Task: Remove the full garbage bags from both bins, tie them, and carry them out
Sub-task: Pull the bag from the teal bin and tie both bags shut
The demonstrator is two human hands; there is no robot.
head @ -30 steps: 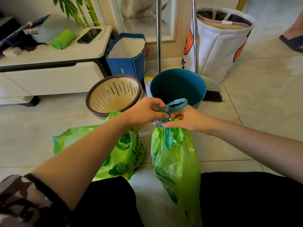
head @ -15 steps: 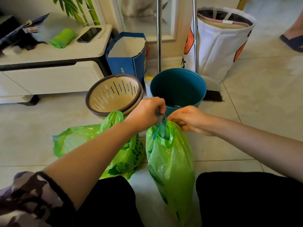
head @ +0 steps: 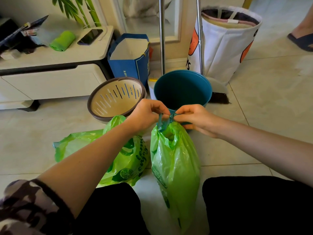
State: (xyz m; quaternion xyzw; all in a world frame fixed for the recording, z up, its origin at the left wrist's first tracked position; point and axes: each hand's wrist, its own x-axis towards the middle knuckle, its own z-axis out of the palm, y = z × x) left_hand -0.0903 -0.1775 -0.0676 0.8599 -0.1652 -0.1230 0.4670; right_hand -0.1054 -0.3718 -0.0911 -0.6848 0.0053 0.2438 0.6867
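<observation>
- Drawstring (head: 166, 118) of thin teal plastic: a second ago raised as an open loop above the bag, now pulled low and short at the bag's neck, so knot probably being tightened.
- Left hand (head: 147, 114): fingers curled together, pinching the left end of the string.
- Right hand (head: 193, 118): fingers bent together, pinching the right end, just beside the left hand.
- Upright green plastic garbage bag (head: 175, 167): standing on the pale tiled floor (head: 264, 116) between the knees, thin, glossy and wrinkled, with darker lemon prints; mouth gathered but not fully closed, a small opening visible.
- Second green printed bag (head: 125, 160): lying on the floor just beside, at the left, slack and crumpled; whether tied, cannot tell.
- Round teal plastic bin (head: 183, 89): smooth, no liner inside, right behind the hands.
- Round beige bin with slotted wall and brown rim (head: 116, 97): tilted, also without bag.
- Judgement: both bags out; tying nearly done for one, carrying out not yet begun.
</observation>
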